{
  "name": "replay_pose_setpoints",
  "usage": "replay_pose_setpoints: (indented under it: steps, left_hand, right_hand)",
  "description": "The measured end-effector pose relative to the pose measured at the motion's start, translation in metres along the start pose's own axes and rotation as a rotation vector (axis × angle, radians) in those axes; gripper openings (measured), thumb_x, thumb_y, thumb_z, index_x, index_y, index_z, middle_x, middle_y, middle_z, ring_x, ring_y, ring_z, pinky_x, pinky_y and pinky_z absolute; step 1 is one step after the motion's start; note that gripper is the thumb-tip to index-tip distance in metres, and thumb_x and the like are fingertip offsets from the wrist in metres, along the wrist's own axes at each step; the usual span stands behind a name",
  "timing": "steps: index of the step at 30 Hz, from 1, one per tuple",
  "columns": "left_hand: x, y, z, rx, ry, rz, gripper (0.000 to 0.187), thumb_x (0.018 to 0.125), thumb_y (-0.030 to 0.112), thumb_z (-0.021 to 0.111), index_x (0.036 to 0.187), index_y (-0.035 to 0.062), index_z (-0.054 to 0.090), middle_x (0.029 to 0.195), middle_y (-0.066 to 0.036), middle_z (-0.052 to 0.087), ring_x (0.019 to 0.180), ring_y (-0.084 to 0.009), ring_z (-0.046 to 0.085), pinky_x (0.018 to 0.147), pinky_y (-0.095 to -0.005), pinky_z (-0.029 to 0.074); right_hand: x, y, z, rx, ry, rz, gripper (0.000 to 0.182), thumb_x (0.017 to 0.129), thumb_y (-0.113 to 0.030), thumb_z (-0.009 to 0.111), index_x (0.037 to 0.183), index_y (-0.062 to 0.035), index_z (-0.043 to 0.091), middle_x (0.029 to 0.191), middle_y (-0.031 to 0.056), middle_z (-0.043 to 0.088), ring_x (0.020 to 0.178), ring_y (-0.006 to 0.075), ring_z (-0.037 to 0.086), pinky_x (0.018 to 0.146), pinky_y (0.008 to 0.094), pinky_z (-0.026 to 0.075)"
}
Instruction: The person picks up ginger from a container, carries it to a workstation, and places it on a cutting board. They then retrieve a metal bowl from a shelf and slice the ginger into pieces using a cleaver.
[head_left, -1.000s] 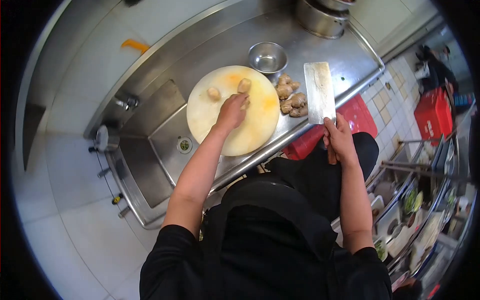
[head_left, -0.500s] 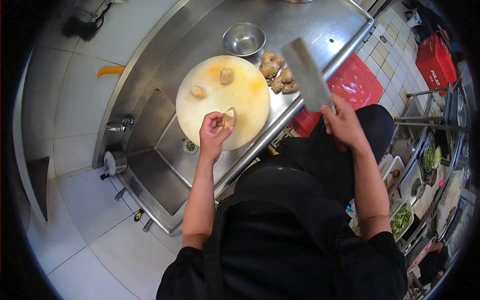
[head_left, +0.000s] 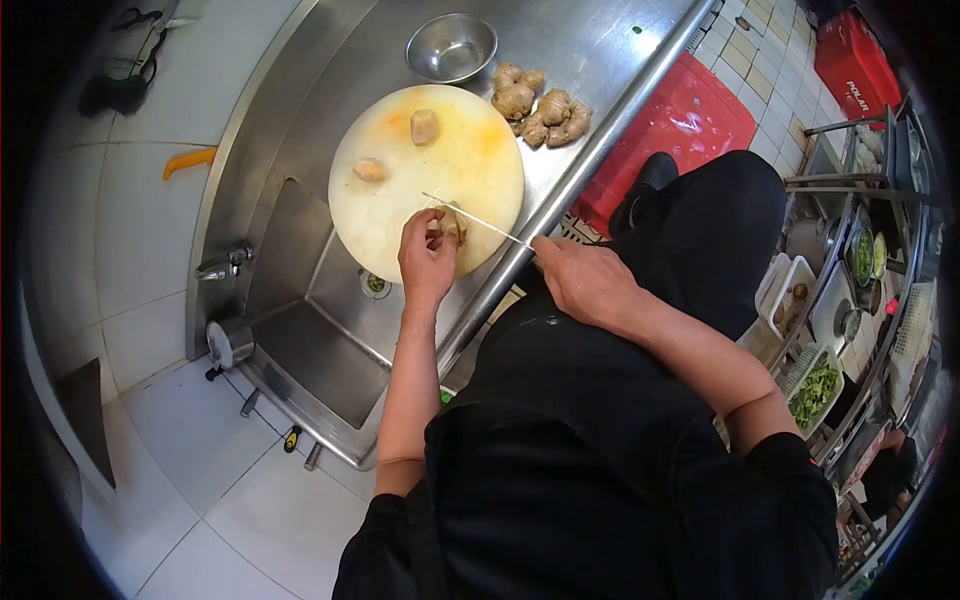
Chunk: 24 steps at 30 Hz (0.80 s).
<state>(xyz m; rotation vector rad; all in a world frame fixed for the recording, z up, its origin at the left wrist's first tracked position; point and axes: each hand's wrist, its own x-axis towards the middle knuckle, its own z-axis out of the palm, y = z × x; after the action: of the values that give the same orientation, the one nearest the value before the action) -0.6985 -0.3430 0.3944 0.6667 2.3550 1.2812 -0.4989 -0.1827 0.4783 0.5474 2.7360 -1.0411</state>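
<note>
My left hand [head_left: 430, 262] is closed on a piece of ginger [head_left: 451, 226] at the near side of the round white cutting board [head_left: 380, 235]. My right hand [head_left: 585, 278] grips a cleaver [head_left: 480, 220], seen edge-on as a thin line, its blade right at the ginger by my left fingertips. Two pale ginger pieces lie farther up the board: one [head_left: 424, 127] near the far rim, the other [head_left: 370, 170] toward the left. Whole unpeeled ginger roots [head_left: 545, 112] rest on the steel counter to the right of the board.
Beyond the board stands a metal bowl [head_left: 451, 50]. The board overlaps a steel sink [head_left: 320, 350], with a tap [head_left: 225, 263] on its left. A red lid [head_left: 670, 140] lies below the counter edge. Shelves with a basket of greens [head_left: 815, 390] stand at the right.
The cleaver has come left and down from its raised position right of the board to the ginger. My left hand has lowered the ginger onto the board. The view has shifted slightly.
</note>
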Motion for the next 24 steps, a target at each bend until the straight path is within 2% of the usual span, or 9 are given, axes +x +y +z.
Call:
replay_pose_setpoints:
  steps: [3,6,10,12,15,21,24]
  left_hand:
    - [0.0,0.012,-0.002,0.041,-0.026,-0.069,0.037,0.092,0.01,0.072,0.126,-0.0008,0.063,0.12,-0.017,0.064,0.095,-0.0261,0.07,0.087,-0.0359,0.058]
    - [0.001,0.016,-0.003,0.152,-0.054,-0.043,0.039,0.092,0.011,0.074,0.126,-0.0022,0.063,0.121,-0.017,0.064,0.098,-0.0263,0.07,0.089,-0.0349,0.058]
    - [0.003,0.018,-0.001,0.116,-0.051,-0.015,0.04,0.092,0.011,0.075,0.127,-0.0025,0.063,0.122,-0.017,0.063,0.101,-0.0269,0.07,0.089,-0.0343,0.058]
    - [0.004,0.02,-0.002,0.097,-0.049,-0.052,0.04,0.092,0.01,0.075,0.127,-0.0024,0.063,0.123,-0.017,0.063,0.104,-0.0273,0.07,0.091,-0.0342,0.058]
    - [0.005,0.022,-0.002,0.007,-0.05,-0.103,0.04,0.091,0.009,0.076,0.127,-0.0026,0.063,0.124,-0.017,0.063,0.105,-0.027,0.07,0.092,-0.0341,0.058]
    - [0.008,0.015,-0.003,-0.019,-0.05,-0.124,0.037,0.089,0.008,0.078,0.122,-0.0031,0.065,0.12,-0.015,0.065,0.103,-0.0254,0.071,0.091,-0.0328,0.06]
    - [0.01,0.008,-0.002,0.01,-0.044,-0.102,0.036,0.088,0.007,0.079,0.12,-0.0039,0.066,0.118,-0.015,0.067,0.102,-0.0243,0.071,0.09,-0.0327,0.06]
  right_hand:
    - [-0.004,-0.005,-0.004,-0.034,-0.03,-0.008,0.02,0.097,-0.014,0.051,0.113,-0.0029,0.054,0.091,0.0229,0.064,0.083,0.0436,0.069,0.073,0.0543,0.056]
    - [-0.006,-0.014,-0.01,-0.099,-0.053,0.01,0.022,0.096,-0.013,0.053,0.115,-0.003,0.053,0.092,0.0227,0.064,0.082,0.0417,0.07,0.071,0.0523,0.057]
    - [-0.007,-0.011,-0.007,-0.133,-0.055,-0.001,0.024,0.094,-0.011,0.053,0.117,-0.0031,0.052,0.093,0.0221,0.064,0.081,0.0407,0.071,0.07,0.0511,0.058]
    - [-0.006,-0.009,-0.004,-0.155,-0.06,-0.01,0.023,0.098,-0.016,0.053,0.118,-0.0043,0.053,0.097,0.0228,0.065,0.081,0.041,0.07,0.07,0.0519,0.057]
    - [-0.002,-0.007,0.002,-0.141,-0.094,-0.006,0.023,0.098,-0.013,0.051,0.119,-0.0041,0.051,0.101,0.0237,0.065,0.082,0.0412,0.07,0.071,0.0521,0.057]
    - [0.009,-0.012,0.004,-0.111,-0.102,-0.003,0.02,0.098,-0.009,0.045,0.117,-0.0032,0.049,0.096,0.0229,0.066,0.086,0.0422,0.07,0.073,0.0531,0.057]
    - [0.022,-0.011,0.01,-0.112,-0.073,-0.038,0.019,0.095,-0.008,0.05,0.113,-0.0019,0.049,0.093,0.0216,0.068,0.087,0.0407,0.071,0.074,0.0517,0.057]
